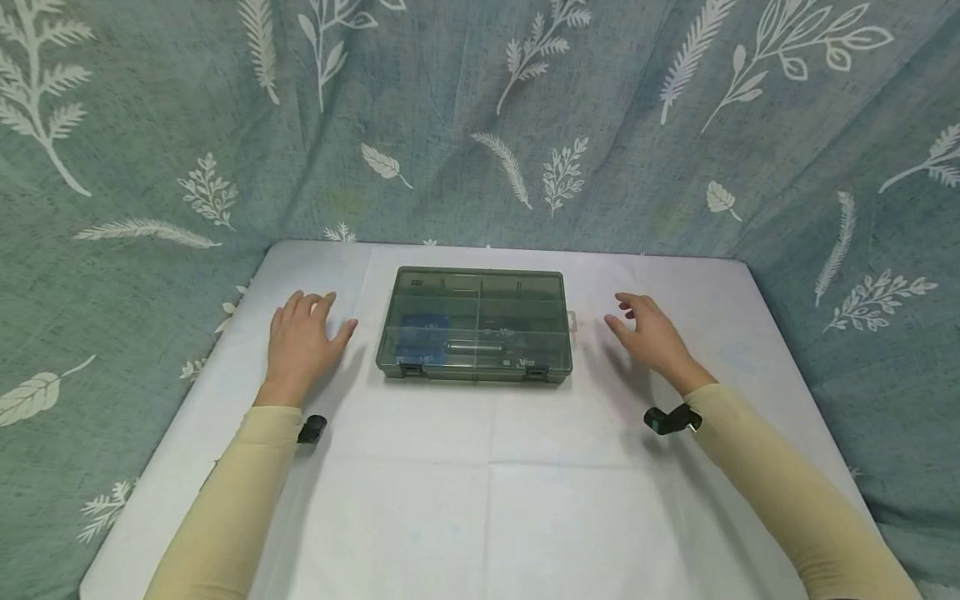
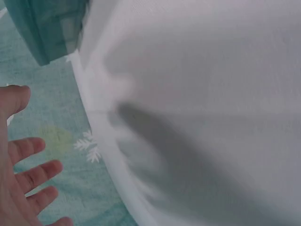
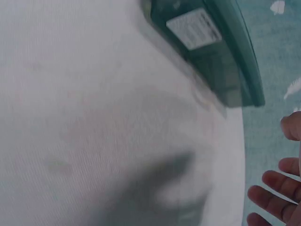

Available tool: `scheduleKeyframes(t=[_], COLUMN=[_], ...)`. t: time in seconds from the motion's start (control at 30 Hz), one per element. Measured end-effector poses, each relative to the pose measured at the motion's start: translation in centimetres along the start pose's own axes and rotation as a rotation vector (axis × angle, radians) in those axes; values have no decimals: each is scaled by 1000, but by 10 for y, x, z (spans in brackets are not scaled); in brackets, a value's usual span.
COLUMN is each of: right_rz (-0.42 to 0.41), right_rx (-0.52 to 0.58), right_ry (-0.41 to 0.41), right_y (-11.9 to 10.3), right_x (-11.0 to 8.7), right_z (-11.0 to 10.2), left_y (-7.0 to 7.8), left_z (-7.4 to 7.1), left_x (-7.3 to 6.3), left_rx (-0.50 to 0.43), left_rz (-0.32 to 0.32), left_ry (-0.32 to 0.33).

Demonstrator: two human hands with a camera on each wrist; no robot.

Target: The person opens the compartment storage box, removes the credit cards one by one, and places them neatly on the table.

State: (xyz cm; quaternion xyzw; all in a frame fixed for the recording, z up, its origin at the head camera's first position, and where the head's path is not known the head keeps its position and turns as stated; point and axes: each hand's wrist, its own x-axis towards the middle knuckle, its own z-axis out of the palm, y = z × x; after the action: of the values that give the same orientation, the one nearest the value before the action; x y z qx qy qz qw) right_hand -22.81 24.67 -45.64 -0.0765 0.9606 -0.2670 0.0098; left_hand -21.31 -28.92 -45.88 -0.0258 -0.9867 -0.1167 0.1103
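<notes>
A flat, see-through green plastic case [image 1: 525,287] lies closed on the table, two dark latches along its near side. Through its lid show dividers, a blue item [image 1: 423,333] and some dark things with white lettering. Left of the case, my left hand [image 1: 303,342] hovers with fingers spread, holding nothing. On the other side my right hand [image 1: 648,333] is raised, its fingers loosely bent and apart from the case. In the right wrist view a white label [image 3: 194,29] shows on the case's side. The left wrist view catches the case's corner [image 2: 47,33].
A white cloth [image 1: 450,517] with fold creases covers the table. Blue-green curtains with white leaf prints [image 1: 435,125] hang behind it and on both sides. A small clear hang tab [image 1: 573,321] sticks out from the case's right side.
</notes>
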Motion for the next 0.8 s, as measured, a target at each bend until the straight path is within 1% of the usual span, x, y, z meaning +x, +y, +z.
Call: scheduleKeyframes(t=[0.17, 0.27, 0.37, 0.53, 0.7, 0.8], right_rz=[-32, -55, -62, -76, -103, -115], right_rx=[45, 98, 152, 230, 266, 291], right_ry=[-12, -27, -47, -93, -142, -174], right_y=[-11, -17, -23, -34, -46, -53], right_x=[-4, -7, -10, -16, -23, -28], right_z=[1, 1, 3, 6, 10, 12], left_y=[10, 14, 16, 20, 24, 27], left_z=[1, 3, 3, 5, 9, 11], left_x=[-2, -4, -4, -4, -5, -7], left_rx=[-144, -219, -295, -433, -551, -601], left_rz=[-25, -36, -26, 6, 23, 29], left_ry=[12, -12, -47, -119, -180, -209])
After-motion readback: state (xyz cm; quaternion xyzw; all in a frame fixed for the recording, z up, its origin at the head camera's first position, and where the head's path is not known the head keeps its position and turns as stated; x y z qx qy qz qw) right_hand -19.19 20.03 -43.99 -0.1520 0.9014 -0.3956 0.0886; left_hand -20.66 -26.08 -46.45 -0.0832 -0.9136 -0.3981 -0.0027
